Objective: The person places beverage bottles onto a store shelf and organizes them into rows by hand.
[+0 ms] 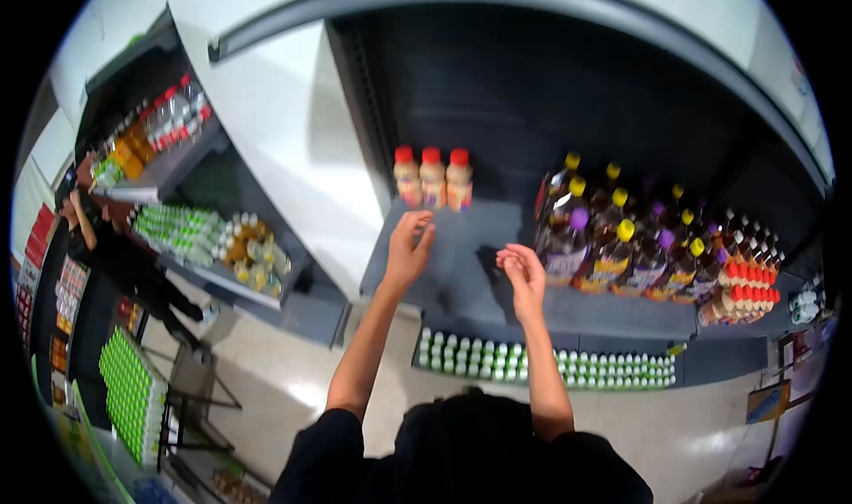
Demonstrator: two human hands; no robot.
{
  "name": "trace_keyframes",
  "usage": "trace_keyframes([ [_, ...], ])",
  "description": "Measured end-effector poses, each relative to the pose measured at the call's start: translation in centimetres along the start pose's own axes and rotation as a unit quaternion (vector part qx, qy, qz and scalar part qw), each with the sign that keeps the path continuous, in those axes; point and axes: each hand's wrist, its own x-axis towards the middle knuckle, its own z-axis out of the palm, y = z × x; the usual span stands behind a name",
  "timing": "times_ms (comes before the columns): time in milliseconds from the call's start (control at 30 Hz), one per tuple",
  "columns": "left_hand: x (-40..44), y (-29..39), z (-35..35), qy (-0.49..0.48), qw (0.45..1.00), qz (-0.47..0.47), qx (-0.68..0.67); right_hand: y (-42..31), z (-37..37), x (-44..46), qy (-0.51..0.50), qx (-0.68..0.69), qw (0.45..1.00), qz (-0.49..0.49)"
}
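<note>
My left hand [410, 248] is over the front of a dark grey shelf [470, 238], its fingers loosely bent and apart, holding nothing. Just behind it, three small bottles with red caps and pale contents [432, 177] stand upright in a row at the shelf's left end. A small gap appears between my fingertips and these bottles, though the angle makes contact hard to judge. My right hand [524, 278] hovers further right with curved fingers and nothing in it. Large dark drink bottles with yellow and purple caps [612, 247] stand to the right of it.
Red-capped bottles [745, 287] fill the right end. Below, a lower shelf carries rows of white-capped green bottles [550, 362]. At left stand another shelf unit with bottles [182, 198], a person in dark clothes [133, 255] and a green-and-white stack [133, 393] beside a metal frame.
</note>
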Motion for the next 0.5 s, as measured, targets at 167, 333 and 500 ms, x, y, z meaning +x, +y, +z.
trace_keyframes([
  [167, 10.1, 0.7, 3.9, -0.029, 0.972, 0.149, 0.177, 4.5, 3.2, 11.8, 0.020, -0.060, 0.997, -0.039],
  [333, 12.3, -1.1, 4.7, -0.147, 0.921, 0.188, 0.308, 7.0, 6.0, 14.9, 0.098, -0.058, 0.991, -0.076],
  [500, 11.7, -4.7, 5.9, -0.169, 0.883, 0.264, 0.348, 9.0, 6.8, 16.4, 0.173, -0.139, 0.974, -0.053],
])
